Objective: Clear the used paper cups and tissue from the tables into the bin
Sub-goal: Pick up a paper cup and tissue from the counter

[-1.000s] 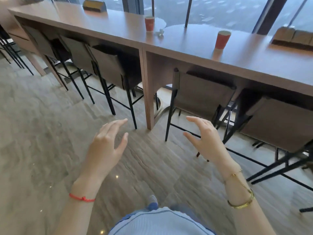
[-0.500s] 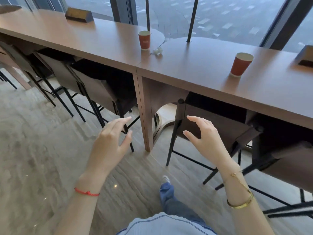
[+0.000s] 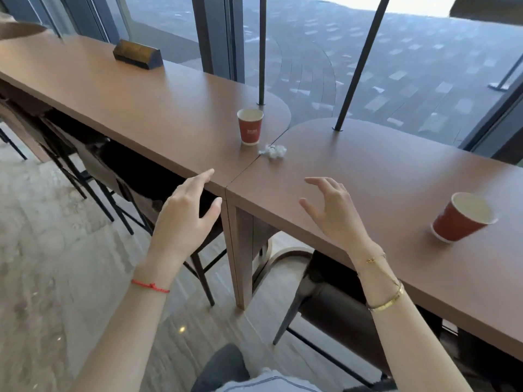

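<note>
Two red paper cups stand upright on the long brown tables: one cup (image 3: pixel 250 126) near the seam on the left table (image 3: pixel 135 100), the other cup (image 3: pixel 461 217) on the right table (image 3: pixel 396 176) near its front edge. A crumpled white tissue (image 3: pixel 273 151) lies at the seam, just right of the first cup. My left hand (image 3: pixel 184 219) hovers open at the left table's front edge. My right hand (image 3: pixel 334 210) is open over the right table, short of the tissue. No bin is in view.
A dark wedge-shaped box (image 3: pixel 137 54) sits far left on the left table. Two black poles (image 3: pixel 261 49) rise from the tabletops by the window. Dark stools (image 3: pixel 334 306) are tucked under both tables. Wood-look floor lies to the left.
I have come closer to the tables. Both open hands rose from over the floor to the table edge, and the cups and tissue now sit nearer.
</note>
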Demonstrator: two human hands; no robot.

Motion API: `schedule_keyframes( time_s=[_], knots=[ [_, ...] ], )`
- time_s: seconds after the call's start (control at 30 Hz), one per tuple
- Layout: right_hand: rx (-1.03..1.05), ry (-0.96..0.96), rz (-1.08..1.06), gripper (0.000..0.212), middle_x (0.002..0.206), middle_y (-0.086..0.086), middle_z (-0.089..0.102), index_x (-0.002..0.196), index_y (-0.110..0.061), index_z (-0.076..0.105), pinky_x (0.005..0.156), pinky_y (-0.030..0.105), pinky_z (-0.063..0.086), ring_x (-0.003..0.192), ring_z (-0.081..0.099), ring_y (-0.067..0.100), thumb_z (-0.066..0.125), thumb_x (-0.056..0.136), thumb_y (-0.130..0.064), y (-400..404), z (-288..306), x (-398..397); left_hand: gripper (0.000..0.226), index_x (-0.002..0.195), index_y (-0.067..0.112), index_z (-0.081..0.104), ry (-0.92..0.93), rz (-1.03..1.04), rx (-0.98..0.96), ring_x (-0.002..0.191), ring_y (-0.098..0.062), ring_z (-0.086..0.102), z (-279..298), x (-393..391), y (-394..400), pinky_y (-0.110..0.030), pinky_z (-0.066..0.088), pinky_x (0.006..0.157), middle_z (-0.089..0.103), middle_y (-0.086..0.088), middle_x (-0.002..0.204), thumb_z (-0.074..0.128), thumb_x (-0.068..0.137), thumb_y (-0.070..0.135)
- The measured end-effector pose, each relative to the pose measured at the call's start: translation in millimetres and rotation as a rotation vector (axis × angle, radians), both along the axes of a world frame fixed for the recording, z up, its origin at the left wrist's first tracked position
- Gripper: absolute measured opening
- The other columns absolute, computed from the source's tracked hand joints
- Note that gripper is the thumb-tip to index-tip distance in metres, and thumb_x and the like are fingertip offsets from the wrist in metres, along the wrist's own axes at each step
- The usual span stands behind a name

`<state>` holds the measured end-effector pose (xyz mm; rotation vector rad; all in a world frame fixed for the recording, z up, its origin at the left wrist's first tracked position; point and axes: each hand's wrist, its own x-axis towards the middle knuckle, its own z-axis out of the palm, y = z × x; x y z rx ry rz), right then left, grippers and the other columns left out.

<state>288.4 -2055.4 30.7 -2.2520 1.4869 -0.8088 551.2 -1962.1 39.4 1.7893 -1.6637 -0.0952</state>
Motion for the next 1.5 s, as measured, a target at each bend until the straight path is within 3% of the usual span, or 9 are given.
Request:
schedule_keyframes(
  time_s=[0.2, 0.37, 0.53, 0.67, 0.97, 1.13, 1.3, 1.4, 1.5],
  knots=[
    [0.029, 0.053, -0.016, 0.047, 0.134, 0.004, 0.053, 0.132, -0.015, 0.052, 0.105, 0.037, 0.037, 0.125, 0.044, 0.025, 0.065, 0.089, -0.027, -91.5, -7.1, 35.9, 0.062, 0.147, 0.022, 0.032, -0.01, -0.012, 0.005, 0.128, -0.019, 0.047, -1.8, 23.8, -116.6, -0.041, 0.046, 0.1, 0.049, -0.001, 0.141, 0.057, 0.092, 0.037],
    [0.081, 0.029, -0.073, 0.049, 0.136, 0.004, 0.051, 0.135, -0.015, 0.05, 0.104, 0.033, 0.036, 0.126, 0.042, 0.026, 0.064, 0.089, -0.026, -143.9, -16.7, 68.7, 0.076, 0.15, 0.017, 0.025, 0.006, -0.057, 0.076, 0.133, -0.021, 0.042, -11.2, 46.4, -202.4, -0.045, 0.042, 0.103, 0.04, -0.005, 0.148, 0.063, 0.088, 0.039],
    [0.137, 0.009, -0.118, 0.049, 0.137, 0.002, 0.05, 0.136, -0.018, 0.049, 0.103, 0.039, 0.038, 0.123, 0.041, 0.026, 0.061, 0.091, -0.032, -181.1, -25.3, 101.8, 0.095, 0.153, 0.017, 0.013, 0.066, -0.101, 0.153, 0.142, -0.022, 0.029, -21.6, 61.9, -266.5, -0.041, 0.035, 0.107, 0.026, -0.007, 0.156, 0.07, 0.082, 0.043],
    [0.131, 0.029, -0.156, 0.043, 0.131, 0.0, 0.052, 0.133, -0.021, 0.053, 0.1, 0.036, 0.039, 0.114, 0.043, 0.025, 0.059, 0.091, -0.03, -199.2, -32.0, 118.6, 0.105, 0.154, 0.018, 0.007, 0.064, -0.153, 0.209, 0.142, -0.021, 0.028, -28.9, 67.6, -301.0, -0.042, 0.036, 0.108, 0.027, -0.006, 0.156, 0.074, 0.077, 0.047],
    [0.126, 0.019, -0.177, 0.017, 0.103, -0.002, 0.059, 0.105, -0.02, 0.071, 0.083, 0.029, 0.046, 0.097, 0.046, 0.016, 0.063, 0.091, -0.027, -212.3, -43.1, 126.2, 0.106, 0.152, 0.023, 0.015, 0.154, -0.268, 0.17, 0.137, -0.016, 0.037, -35.1, 64.6, -331.4, -0.034, 0.038, 0.101, 0.035, 0.004, 0.153, 0.08, 0.071, 0.044],
    [0.121, 0.031, -0.202, 0.008, 0.09, 0.0, 0.057, 0.09, -0.012, 0.068, 0.071, 0.029, 0.041, 0.09, 0.053, 0.021, 0.06, 0.09, -0.015, -210.0, -44.7, 129.1, 0.083, 0.136, 0.023, 0.039, 0.263, -0.301, 0.128, 0.118, -0.019, 0.052, -34.7, 62.6, -331.9, -0.031, 0.043, 0.092, 0.056, 0.004, 0.129, 0.083, 0.068, 0.038],
    [0.1, -0.096, -0.286, 0.009, 0.085, 0.001, 0.061, 0.082, -0.009, 0.065, 0.073, 0.037, 0.049, 0.08, 0.055, 0.02, 0.063, 0.088, -0.015, -194.9, -38.5, 122.5, 0.073, 0.126, 0.026, 0.044, 0.282, -0.376, 0.089, 0.106, -0.015, 0.055, -28.6, 62.8, -323.9, -0.037, 0.048, 0.09, 0.059, 0.008, 0.117, 0.084, 0.066, 0.036],
    [0.07, -0.18, -0.363, 0.014, 0.077, -0.01, 0.057, 0.077, -0.013, 0.064, 0.063, 0.025, 0.043, 0.069, 0.052, 0.006, 0.065, 0.088, -0.021, -177.5, -34.2, 113.1, 0.073, 0.126, 0.031, 0.043, 0.306, -0.428, 0.073, 0.103, -0.008, 0.056, -24.2, 63.1, -314.0, -0.031, 0.049, 0.09, 0.058, 0.014, 0.115, 0.084, 0.066, 0.036],
    [0.034, -0.227, -0.441, 0.017, 0.068, -0.017, 0.049, 0.073, -0.017, 0.063, 0.059, 0.014, 0.035, 0.065, 0.049, 0.003, 0.066, 0.088, -0.024, -152.8, -31.0, 103.4, 0.076, 0.128, 0.033, 0.042, 0.314, -0.495, 0.06, 0.102, -0.001, 0.055, -21.0, 61.5, -301.4, -0.019, 0.047, 0.089, 0.057, 0.018, 0.114, 0.085, 0.066, 0.035]
  ],
)
